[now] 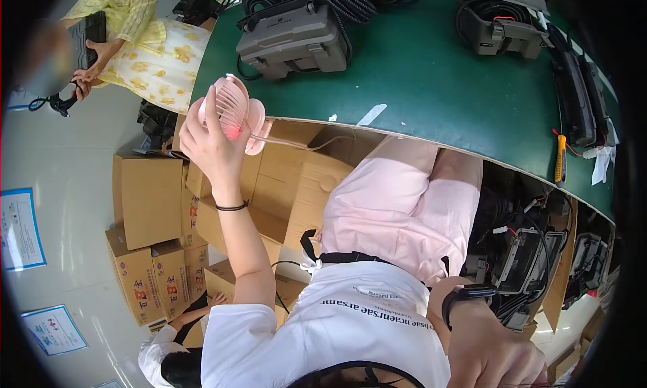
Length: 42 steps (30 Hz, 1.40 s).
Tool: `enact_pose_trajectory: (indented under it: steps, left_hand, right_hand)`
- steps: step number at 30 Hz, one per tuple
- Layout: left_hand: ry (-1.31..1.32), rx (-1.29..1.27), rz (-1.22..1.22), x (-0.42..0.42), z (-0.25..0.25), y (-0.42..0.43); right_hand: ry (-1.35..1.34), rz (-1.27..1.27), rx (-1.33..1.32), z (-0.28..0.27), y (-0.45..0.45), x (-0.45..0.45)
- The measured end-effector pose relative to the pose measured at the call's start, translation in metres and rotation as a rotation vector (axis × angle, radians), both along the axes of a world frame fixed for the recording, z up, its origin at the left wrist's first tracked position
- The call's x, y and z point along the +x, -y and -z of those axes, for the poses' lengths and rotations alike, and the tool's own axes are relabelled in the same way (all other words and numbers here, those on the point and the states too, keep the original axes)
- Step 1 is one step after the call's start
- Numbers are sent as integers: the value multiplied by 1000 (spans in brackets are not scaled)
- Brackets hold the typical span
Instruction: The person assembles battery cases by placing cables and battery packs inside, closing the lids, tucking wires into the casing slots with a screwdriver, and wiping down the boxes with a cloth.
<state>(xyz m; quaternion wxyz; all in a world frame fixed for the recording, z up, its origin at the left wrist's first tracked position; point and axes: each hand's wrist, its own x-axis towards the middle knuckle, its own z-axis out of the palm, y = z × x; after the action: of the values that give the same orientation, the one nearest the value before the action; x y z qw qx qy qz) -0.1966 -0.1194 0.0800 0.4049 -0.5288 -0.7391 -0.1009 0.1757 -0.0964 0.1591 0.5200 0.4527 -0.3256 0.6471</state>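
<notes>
My left hand [212,142] is wrapped round a small pink fan [232,102] at the left corner of the table. A red glow shows on the fan near my thumb, and a thin pale cable [303,145] trails from it to the right. Low at the right, close to the camera, my right hand [495,351] has its fingers curled in. Their tips are hidden, so I cannot tell what they hold, if anything. A dark band sits on that wrist.
On the green table [431,85] stand grey cases [293,44] with black hoses. An orange-handled screwdriver [561,160] lies at its right edge. Cardboard boxes [148,199] are stacked at left. One person in yellow [151,51] holds a dark device; another person [165,358] is lower left.
</notes>
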Motion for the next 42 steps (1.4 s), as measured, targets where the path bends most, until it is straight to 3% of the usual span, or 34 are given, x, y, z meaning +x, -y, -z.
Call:
enact_pose_trajectory:
  steps: [10, 15, 18, 20, 22, 25, 27, 28, 31, 32, 33, 34, 35, 36, 39, 42]
  left_hand:
    - [106, -15, 165, 0, -18, 22]
    - [277, 245, 225, -6, -14, 37]
    - [301, 434, 325, 2, 2, 46]
    - [263, 348, 499, 18, 23, 57]
    - [335, 47, 769, 45, 38, 61]
    - [379, -151, 924, 65, 90, 63]
    - [601, -256, 809, 66, 126, 76]
    - [832, -310, 648, 61, 147, 87]
    - [1512, -510, 100, 28, 248, 143]
    - [1470, -627, 85, 16, 271, 164]
    - [1726, -652, -25, -3, 328, 209]
    - [1940, -853, -20, -42, 420, 267]
    - [1859, -996, -181, -27, 403, 270]
    - [1752, -1094, -320, -8, 373, 262]
    - [1689, -1146, -450, 9, 340, 234]
    - [1698, -1108, -491, 7, 319, 187]
  right_hand:
    - [26, -120, -19, 1, -8, -4]
    - [-15, 54, 18, 6, 2, 0]
    - [-85, -21, 24, 5, -1, -5]
    - [-28, -27, -13, 4, 1, 1]
    - [11, -31, -33, 3, 0, 1]
    - [-14, -29, 39, 5, -12, -2]
    - [-17, 9, 159, 13, -31, 9]
    - [24, 134, -140, 16, -14, 25]
    - [226, 517, -106, 43, -45, 60]
    - [355, 656, -186, 60, -55, 67]
    - [500, 788, -257, 78, -65, 74]
    - [652, 899, -319, 95, -76, 81]
    - [861, 1340, -512, 110, -86, 71]
    - [1192, 1595, -328, 111, -107, 77]
    - [1634, 1612, -249, 125, -137, 75]
    - [1763, 1632, -111, 149, -161, 78]
